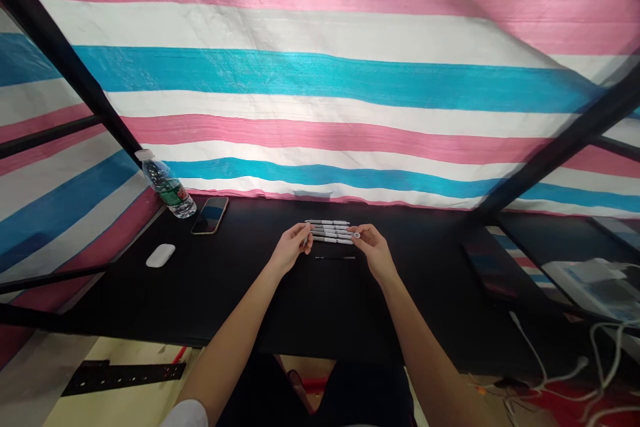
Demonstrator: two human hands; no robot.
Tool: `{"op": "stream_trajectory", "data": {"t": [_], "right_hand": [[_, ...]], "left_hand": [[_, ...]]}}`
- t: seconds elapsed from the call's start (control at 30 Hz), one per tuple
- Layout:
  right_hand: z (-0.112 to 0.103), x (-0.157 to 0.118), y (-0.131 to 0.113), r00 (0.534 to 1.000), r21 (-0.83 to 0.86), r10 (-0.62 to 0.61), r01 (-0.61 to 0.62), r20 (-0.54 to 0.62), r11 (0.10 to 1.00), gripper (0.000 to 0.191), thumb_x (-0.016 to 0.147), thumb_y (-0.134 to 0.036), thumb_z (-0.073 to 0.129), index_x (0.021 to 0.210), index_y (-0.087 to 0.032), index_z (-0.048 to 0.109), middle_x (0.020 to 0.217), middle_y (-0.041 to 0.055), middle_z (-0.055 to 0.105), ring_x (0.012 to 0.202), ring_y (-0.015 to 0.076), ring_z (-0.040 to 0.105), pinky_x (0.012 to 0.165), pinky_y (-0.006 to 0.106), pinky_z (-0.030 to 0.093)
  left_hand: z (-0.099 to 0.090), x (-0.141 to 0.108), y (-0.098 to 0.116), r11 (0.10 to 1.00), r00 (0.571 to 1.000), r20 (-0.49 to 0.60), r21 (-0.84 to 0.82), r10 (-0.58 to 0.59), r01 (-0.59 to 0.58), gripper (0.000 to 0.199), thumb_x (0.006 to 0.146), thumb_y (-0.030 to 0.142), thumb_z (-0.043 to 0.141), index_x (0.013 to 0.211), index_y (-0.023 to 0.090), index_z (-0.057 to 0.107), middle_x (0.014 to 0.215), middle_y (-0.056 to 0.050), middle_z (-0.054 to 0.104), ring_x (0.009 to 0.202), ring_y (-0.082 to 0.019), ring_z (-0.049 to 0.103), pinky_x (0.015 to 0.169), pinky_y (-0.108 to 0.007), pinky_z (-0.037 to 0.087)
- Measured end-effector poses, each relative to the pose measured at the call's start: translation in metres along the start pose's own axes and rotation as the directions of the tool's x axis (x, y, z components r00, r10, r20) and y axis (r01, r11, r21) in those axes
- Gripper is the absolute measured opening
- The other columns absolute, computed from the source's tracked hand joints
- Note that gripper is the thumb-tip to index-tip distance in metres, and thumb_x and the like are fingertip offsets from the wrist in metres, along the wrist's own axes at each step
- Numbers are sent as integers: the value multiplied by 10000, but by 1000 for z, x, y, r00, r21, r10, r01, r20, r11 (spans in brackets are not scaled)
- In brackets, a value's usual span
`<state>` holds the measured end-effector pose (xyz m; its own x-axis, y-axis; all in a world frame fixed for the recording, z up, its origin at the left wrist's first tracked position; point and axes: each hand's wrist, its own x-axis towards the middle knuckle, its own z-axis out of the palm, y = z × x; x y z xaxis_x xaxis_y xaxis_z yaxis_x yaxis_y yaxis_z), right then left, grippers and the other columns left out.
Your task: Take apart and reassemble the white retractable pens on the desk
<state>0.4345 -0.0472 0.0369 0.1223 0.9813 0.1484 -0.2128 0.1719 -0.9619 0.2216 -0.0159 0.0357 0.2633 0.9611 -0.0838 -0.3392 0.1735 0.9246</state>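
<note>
Several white pens [331, 232] with grey and dark details lie side by side on the black table, pointing left and right. My left hand [293, 245] is at their left ends, its thumb and fingers closed in a pinch. What it pinches, if anything, is too small to make out. At the right ends, my right hand [376, 250] has its thumb and forefinger closed on a small white round-ended pen part [357, 235]. Just in front of the pens, apart from both hands, lies a thin dark pen refill [335, 257].
On the left of the black table [210, 300] are a water bottle [173, 192], a phone [211, 215] and a white earbud case [161, 255]. A dark flat device [493, 267] and white cables [530, 347] are at right. Striped sheeting [320, 80] hangs behind.
</note>
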Motion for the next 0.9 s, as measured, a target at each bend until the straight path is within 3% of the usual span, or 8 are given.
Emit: {"op": "stream_trajectory", "data": {"t": [0.2, 0.4, 0.5, 0.57, 0.67, 0.8, 0.9], "right_hand": [[0, 1, 1, 1000, 20, 21, -21, -13, 1000, 248, 657, -354, 795, 767, -237, 607, 930, 34, 707, 1010, 241, 605, 927, 392, 431], [-3, 3, 6, 990, 123, 123, -114, -69, 986, 358, 659, -439, 775, 921, -226, 658, 826, 38, 710, 766, 208, 649, 796, 395, 520], [-4, 4, 7, 988, 131, 143, -135, -51, 982, 354, 666, -433, 769, 928, -219, 663, 829, 40, 709, 727, 190, 643, 746, 373, 536], [-4, 4, 8, 988, 132, 148, -141, -46, 981, 353, 667, -429, 765, 930, -217, 664, 824, 39, 706, 714, 183, 641, 726, 362, 540], [-5, 5, 7, 986, 140, 153, -144, -59, 980, 353, 663, -429, 764, 921, -211, 661, 808, 35, 700, 689, 173, 637, 703, 351, 541], [-5, 5, 7, 987, 143, 154, -144, -55, 979, 343, 662, -412, 771, 916, -211, 658, 797, 28, 698, 677, 164, 633, 695, 344, 542], [-6, 4, 7, 988, 139, 151, -144, -39, 980, 338, 671, -409, 770, 925, -213, 664, 820, 34, 704, 715, 172, 640, 713, 344, 540]], "left_hand": [[3, -2, 2, 998, 1000, -24, 67, 6, -5, 460, 741, 509, 696, 978, 116, 658, 774, -73, 626, 595, -113, 534, 436, -212, 370], [1, 1, -1, 997, 998, -64, 70, -9, 13, 469, 781, 534, 637, 989, 113, 632, 823, -104, 668, 483, -79, 499, 359, -184, 252], [0, 1, -2, 998, 998, -56, 54, -11, 14, 449, 775, 520, 651, 989, 125, 626, 859, -109, 670, 516, -94, 540, 369, -185, 292], [0, 1, -2, 999, 999, -36, 54, 11, -9, 422, 752, 476, 694, 995, 137, 633, 919, -117, 672, 634, -135, 605, 427, -196, 381], [0, -1, -1, 992, 996, -9, 89, 90, -88, 322, 716, 374, 748, 932, 150, 666, 1034, -121, 669, 912, -208, 633, 640, -247, 503], [1, -2, 1, 971, 982, 3, 144, 190, -189, 191, 714, 275, 748, 854, 157, 695, 1154, -114, 656, 1129, -237, 571, 923, -315, 459], [1, -3, 2, 967, 978, 3, 151, 208, -206, 157, 726, 241, 733, 858, 159, 705, 1185, -116, 649, 1162, -239, 560, 987, -332, 419]]}}
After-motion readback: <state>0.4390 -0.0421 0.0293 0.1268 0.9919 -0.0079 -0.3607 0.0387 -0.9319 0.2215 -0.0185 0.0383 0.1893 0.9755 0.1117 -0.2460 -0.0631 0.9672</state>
